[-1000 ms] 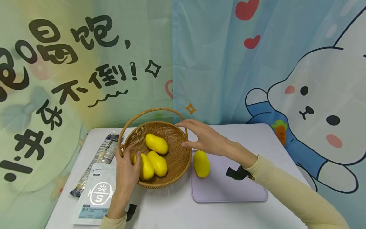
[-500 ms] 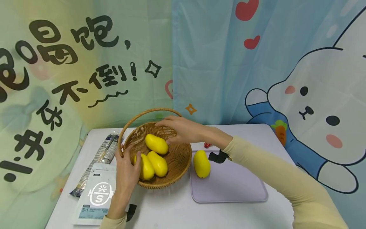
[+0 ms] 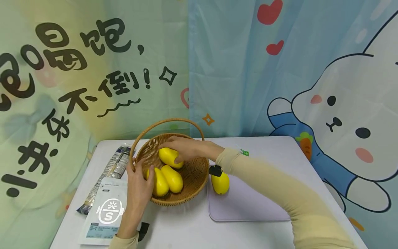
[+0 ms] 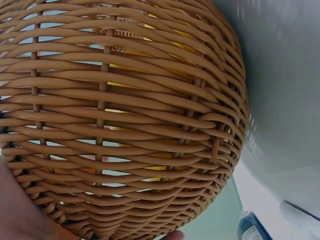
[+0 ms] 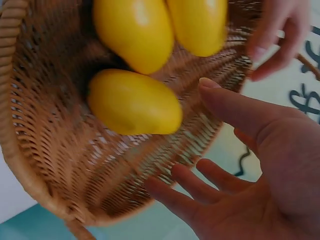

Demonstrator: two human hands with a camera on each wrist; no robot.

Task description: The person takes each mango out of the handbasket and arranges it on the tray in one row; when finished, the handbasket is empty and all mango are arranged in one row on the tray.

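A round wicker basket [image 3: 194, 173] with a tall handle holds three yellow mangoes. My left hand [image 3: 138, 186] grips its left rim, the thumb over the inside edge; in the left wrist view the woven wall [image 4: 125, 100] fills most of the picture. Over the rear mango [image 3: 169, 157] reaches my right hand [image 3: 183, 148], fingers on its far side and thumb on its near side. The right wrist view has this hand [image 5: 245, 165] with fingers spread beside that mango [image 5: 135, 102], a gap between them. Contact cannot be told. Another mango [image 3: 220, 183] lies on the purple board.
Left of the basket lie a white pouch [image 3: 104, 211] and a long silvery packet [image 3: 116, 166]. The purple board [image 3: 248, 204] is at the right, partly under my right sleeve. A small green item [image 3: 245, 152] shows behind that sleeve. Printed curtains hang behind the table.
My right hand has moved left from the basket's right rim to the rear mango inside. My left hand keeps its hold on the rim, and the basket stays in place.
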